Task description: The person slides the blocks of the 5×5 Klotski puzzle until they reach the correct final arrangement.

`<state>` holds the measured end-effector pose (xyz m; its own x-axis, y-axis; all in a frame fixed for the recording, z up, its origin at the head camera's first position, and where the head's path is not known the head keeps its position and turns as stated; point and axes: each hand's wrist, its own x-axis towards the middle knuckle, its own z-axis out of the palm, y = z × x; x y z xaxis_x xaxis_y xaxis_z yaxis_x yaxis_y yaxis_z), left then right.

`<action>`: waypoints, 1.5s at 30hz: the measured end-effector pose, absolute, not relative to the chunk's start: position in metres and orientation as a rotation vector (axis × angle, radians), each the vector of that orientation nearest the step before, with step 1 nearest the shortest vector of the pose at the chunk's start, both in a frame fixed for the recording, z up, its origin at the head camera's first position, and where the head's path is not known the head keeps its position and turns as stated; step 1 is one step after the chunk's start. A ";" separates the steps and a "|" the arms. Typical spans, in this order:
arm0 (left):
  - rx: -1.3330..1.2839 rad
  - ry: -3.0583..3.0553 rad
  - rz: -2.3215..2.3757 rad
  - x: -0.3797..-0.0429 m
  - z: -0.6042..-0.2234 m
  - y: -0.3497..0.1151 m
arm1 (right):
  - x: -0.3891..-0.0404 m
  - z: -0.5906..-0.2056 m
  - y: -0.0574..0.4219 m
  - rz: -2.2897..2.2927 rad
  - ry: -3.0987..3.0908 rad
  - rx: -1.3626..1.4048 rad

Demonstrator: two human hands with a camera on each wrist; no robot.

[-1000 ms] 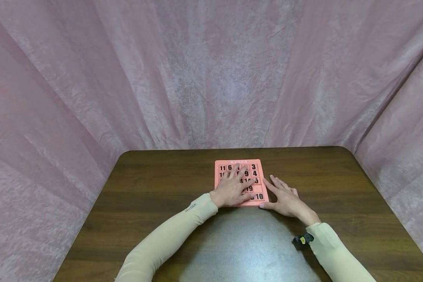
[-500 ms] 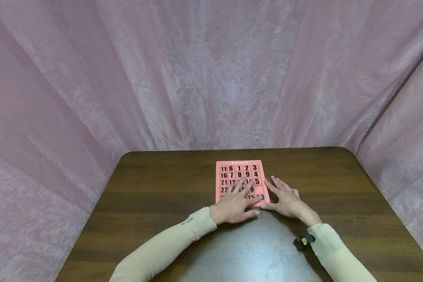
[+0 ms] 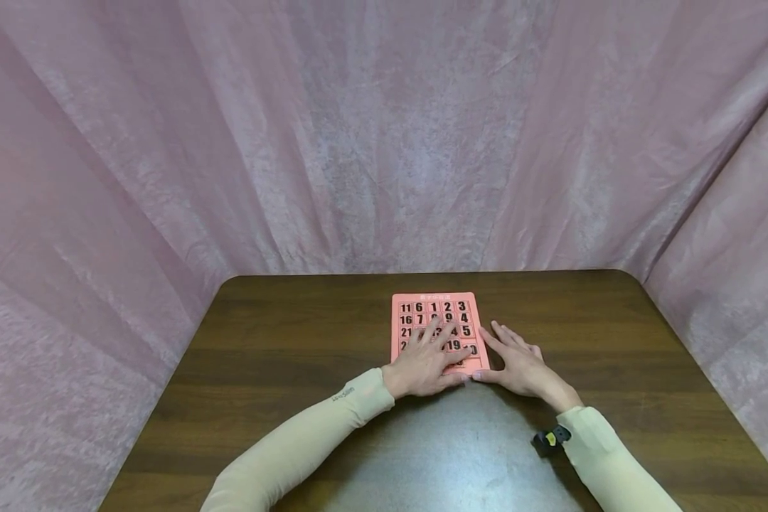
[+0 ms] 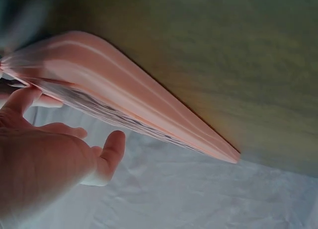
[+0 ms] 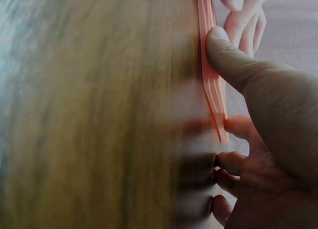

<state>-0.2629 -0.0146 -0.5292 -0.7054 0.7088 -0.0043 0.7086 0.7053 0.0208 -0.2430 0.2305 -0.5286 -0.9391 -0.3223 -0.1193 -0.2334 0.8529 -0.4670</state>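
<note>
A brown wooden table (image 3: 294,320) stands before a pink curtain (image 3: 384,142). Towards its twelve o'clock lies the pink number board (image 3: 395,313). Compared with half a second ago, tile 10 (image 3: 474,350), at the board's four o'clock, has moved towards twelve. The left hand (image 3: 420,363), fingers spread, gripping nothing, hides the board's lower tiles; its wrist view makes numbers unreadable. The right hand (image 3: 518,364), thumb and fingers wide apart, touches the board's edge.

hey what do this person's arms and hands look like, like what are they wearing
The left sleeve and right sleeve are long, pale yellowish green and reach the wrists. Small dark lettering marks the left one near its cuff; a small black device with a yellow patch sits at the right cuff. Both left hand and right hand are gloveless.
</note>
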 end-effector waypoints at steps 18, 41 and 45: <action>1.256 2.837 0.171 -0.276 -0.526 -0.037 | -0.243 -0.526 0.230 -0.664 2.833 -0.423; 1.448 2.773 0.041 -0.271 -0.531 -0.041 | -0.246 -0.531 0.230 -0.663 2.830 -0.418; 1.429 2.768 0.027 -0.271 -0.531 -0.038 | -0.247 -0.530 0.230 -0.656 2.831 -0.411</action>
<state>-0.2710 -0.0384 -0.5314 -0.5788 0.8153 -0.0151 0.8149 0.5790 0.0273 -0.2468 0.2299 -0.5303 -0.9401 -0.3128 -0.1356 -0.2212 0.8623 -0.4555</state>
